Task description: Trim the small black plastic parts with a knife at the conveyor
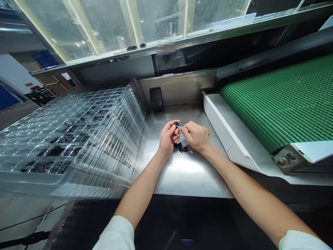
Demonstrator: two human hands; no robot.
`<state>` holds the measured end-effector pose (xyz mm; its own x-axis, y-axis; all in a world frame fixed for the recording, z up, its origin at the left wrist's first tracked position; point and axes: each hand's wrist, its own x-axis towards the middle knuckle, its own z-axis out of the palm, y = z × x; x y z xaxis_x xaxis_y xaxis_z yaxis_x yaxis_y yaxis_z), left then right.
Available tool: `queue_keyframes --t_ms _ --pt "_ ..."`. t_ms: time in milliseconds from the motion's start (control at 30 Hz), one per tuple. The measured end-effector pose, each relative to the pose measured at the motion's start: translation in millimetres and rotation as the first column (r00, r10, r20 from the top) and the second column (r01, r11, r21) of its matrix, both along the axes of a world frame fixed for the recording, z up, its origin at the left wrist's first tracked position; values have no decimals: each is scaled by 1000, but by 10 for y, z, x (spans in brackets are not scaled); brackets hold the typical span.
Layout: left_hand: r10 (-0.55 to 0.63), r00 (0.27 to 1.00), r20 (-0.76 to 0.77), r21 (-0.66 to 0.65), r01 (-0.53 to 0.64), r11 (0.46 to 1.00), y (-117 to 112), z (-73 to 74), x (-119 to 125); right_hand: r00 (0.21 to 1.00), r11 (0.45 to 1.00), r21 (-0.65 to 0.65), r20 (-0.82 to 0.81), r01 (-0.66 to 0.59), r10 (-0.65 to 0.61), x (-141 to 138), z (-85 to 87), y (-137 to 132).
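Note:
Above the metal tray, my left hand (pixel 168 136) is closed on a small round black plastic part (pixel 177 124), held up between thumb and fingers. My right hand (pixel 196 136) is closed in a pinch around a slim tool. The tool's thin light tip (pixel 178 127) meets the black part, and a dark end shows past the far side of the hand. Its exact kind is hidden by my fingers. Just below both hands, several loose small black parts (pixel 183 149) lie on the metal surface.
At left stands a tall stack of clear plastic trays (pixel 111 139), with black round parts in the top pockets. A green conveyor belt (pixel 281 97) with a white guard (pixel 229 135) is at right. Against the metal back wall leans a black rectangular piece (pixel 155 97).

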<state>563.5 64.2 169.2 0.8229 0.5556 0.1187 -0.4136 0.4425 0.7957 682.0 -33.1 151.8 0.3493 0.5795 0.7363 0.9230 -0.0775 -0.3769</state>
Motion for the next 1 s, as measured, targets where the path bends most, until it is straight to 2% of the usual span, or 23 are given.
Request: queue_keyframes --t_ms 333,467,733,1000 --pt "-10 1000 17 -19 10 1000 12 -11 6 998 999 -18 -53 -29 28 6 5 -4" --pt "-5 1000 -4 -44 5 999 17 -16 8 990 1000 19 -141 -11 14 5 40 -13" --pt "-48 998 -45 -72 44 996 -66 -42 37 910 973 152 -355 -172 216 -94 84 26" --pt "-18 1000 -15 1 18 1000 -69 -53 55 916 990 83 -376 -118 141 -109 112 37"
